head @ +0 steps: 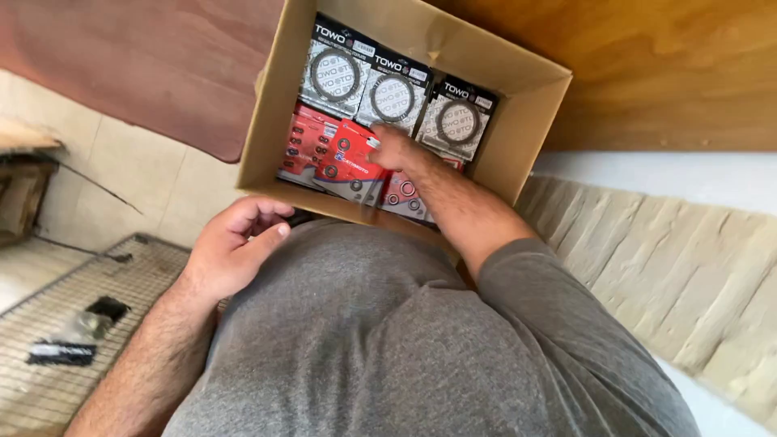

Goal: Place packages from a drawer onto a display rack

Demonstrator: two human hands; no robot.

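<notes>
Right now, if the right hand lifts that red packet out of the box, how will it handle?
The red packet looks flat and glossy, so probably light, slightly bendy and slick in the right hand. It sits among overlapping packs in the cardboard box, so neighbours may shift or slide.

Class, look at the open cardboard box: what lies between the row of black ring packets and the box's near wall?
In the head view, red packets fill that stretch of the cardboard box, below the black ring packets; the right hand rests on them.

open cardboard box carries black and red packets.
</notes>
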